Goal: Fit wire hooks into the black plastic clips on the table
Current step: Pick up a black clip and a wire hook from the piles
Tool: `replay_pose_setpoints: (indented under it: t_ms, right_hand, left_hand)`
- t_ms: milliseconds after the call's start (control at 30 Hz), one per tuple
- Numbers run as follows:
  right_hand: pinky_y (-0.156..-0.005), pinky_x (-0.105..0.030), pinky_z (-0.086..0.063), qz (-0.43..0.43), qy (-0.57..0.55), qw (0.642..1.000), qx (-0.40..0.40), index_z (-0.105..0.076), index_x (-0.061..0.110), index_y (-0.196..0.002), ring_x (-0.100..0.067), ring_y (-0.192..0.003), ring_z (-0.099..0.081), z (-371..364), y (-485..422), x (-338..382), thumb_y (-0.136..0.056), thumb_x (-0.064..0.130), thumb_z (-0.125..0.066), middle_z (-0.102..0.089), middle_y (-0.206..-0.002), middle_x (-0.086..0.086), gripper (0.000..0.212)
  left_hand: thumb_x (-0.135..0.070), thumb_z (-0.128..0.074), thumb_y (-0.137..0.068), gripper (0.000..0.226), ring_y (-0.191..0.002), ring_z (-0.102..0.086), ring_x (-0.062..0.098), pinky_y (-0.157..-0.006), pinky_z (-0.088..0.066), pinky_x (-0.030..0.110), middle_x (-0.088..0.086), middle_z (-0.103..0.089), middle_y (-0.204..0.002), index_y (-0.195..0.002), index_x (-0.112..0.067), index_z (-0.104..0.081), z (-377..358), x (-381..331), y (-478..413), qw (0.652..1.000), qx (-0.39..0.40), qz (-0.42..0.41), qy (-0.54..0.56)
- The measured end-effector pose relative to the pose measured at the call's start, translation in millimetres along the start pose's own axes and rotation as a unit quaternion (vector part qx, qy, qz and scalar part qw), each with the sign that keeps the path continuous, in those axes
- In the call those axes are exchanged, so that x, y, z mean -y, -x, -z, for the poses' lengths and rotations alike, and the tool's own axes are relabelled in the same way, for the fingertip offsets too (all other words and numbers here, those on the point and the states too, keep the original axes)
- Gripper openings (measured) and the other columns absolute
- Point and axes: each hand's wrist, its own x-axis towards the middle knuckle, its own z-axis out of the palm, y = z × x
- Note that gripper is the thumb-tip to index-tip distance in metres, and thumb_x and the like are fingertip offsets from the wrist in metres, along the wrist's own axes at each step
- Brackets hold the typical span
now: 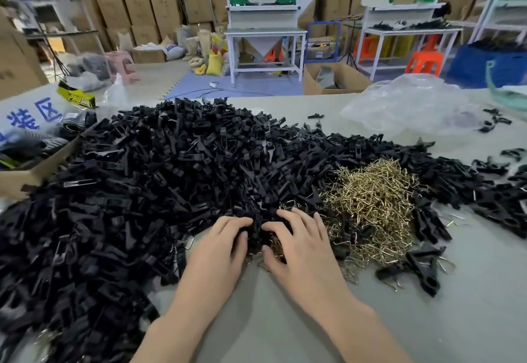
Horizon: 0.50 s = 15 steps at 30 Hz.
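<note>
**A:** Where did things stand on the table (285, 320)?

**B:** The heap of black plastic clips (148, 180) filled everything from nine o'clock round to one o'clock. The brass-coloured wire hooks (373, 203) lay in a tangle at two o'clock from the hands, touching the heap. A few clips that seemed already fitted sat at three o'clock of the hooks.

**A:** And the hands?

**B:** Both were palm down at the near edge of the heap. The left hand (219, 245) and right hand (296, 245) had their fingers curled over a small clump of clips, with a few hooks in it, between them. It looked like a loose gathering hold rather than a tight pinch; whether one clip was actually gripped, I could not tell, since the fingers hid it.

**A:** How should the step have been done well?

**B:** My judgement: single out one clip first and hold it firm in the left hand. Then draw one hook free of the tangle, because they snag together. Line the wire ends up with the clip's holes before pressing, so the wire doesn't bend.
</note>
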Motion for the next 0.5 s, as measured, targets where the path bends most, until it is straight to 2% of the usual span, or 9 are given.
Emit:
replay_pose_setpoints:
  t_ms: [67,133,233,367,433,500]
  right_hand:
    - [-0.124,-0.039,0.003,0.002,-0.009,1.0,-0.003,-0.054,0.034,-0.134,-0.016,-0.148,-0.024,1,1,1,-0.098,0.046,-0.04,-0.043,-0.149,0.007,0.041]
    - [-0.124,-0.037,0.005,0.001,-0.032,0.999,-0.013,-0.055,0.033,-0.134,-0.013,-0.148,-0.024,2,1,3,-0.097,0.046,-0.031,-0.042,-0.149,0.008,0.047]
    - [-0.125,-0.037,0.002,-0.001,-0.074,0.997,-0.034,-0.059,0.031,-0.133,-0.009,-0.146,-0.026,5,1,7,-0.097,0.05,-0.026,-0.044,-0.148,0.011,0.053]
    - [-0.125,-0.038,-0.004,0.009,-0.087,0.995,-0.055,-0.064,0.028,-0.128,-0.008,-0.139,-0.034,6,1,10,-0.097,0.056,-0.032,-0.05,-0.143,0.011,0.053]
    - [-0.125,-0.042,-0.013,0.016,-0.084,0.994,-0.066,-0.066,0.026,-0.126,-0.01,-0.134,-0.041,5,1,10,-0.097,0.05,-0.04,-0.056,-0.136,0.011,0.046]
    - [-0.124,-0.043,-0.017,0.017,-0.093,0.993,-0.074,-0.066,0.026,-0.125,-0.008,-0.131,-0.044,4,2,8,-0.096,0.044,-0.05,-0.058,-0.132,0.013,0.038]
  left_hand:
    - [-0.016,-0.057,-0.099,0.027,-0.105,-0.058,-0.003,-0.092,-0.038,0.006,-0.018,-0.061,-0.119,-0.124,-0.022,-0.064,0,-1,1,1.0,0.002,-0.001,0.014]
    - [-0.013,-0.058,-0.099,0.028,-0.105,-0.059,-0.003,-0.091,-0.042,0.011,-0.017,-0.063,-0.118,-0.125,-0.021,-0.064,1,-3,1,1.0,0.001,-0.007,0.028]
    - [-0.011,-0.06,-0.097,0.03,-0.106,-0.059,-0.002,-0.092,-0.042,0.012,-0.017,-0.063,-0.117,-0.124,-0.023,-0.064,1,-6,1,0.999,-0.008,-0.025,0.037]
    - [-0.013,-0.061,-0.097,0.031,-0.106,-0.057,-0.003,-0.092,-0.042,0.013,-0.016,-0.064,-0.117,-0.127,-0.023,-0.063,1,-8,3,0.998,-0.01,-0.035,0.045]
    - [-0.012,-0.063,-0.096,0.031,-0.105,-0.058,-0.003,-0.092,-0.041,0.01,-0.016,-0.065,-0.115,-0.125,-0.023,-0.064,0,-9,4,0.998,-0.02,-0.042,0.044]
    - [-0.013,-0.064,-0.095,0.033,-0.108,-0.056,-0.007,-0.092,-0.036,0.002,-0.025,-0.061,-0.113,-0.126,-0.026,-0.062,-1,-10,4,0.997,-0.031,-0.035,0.054]
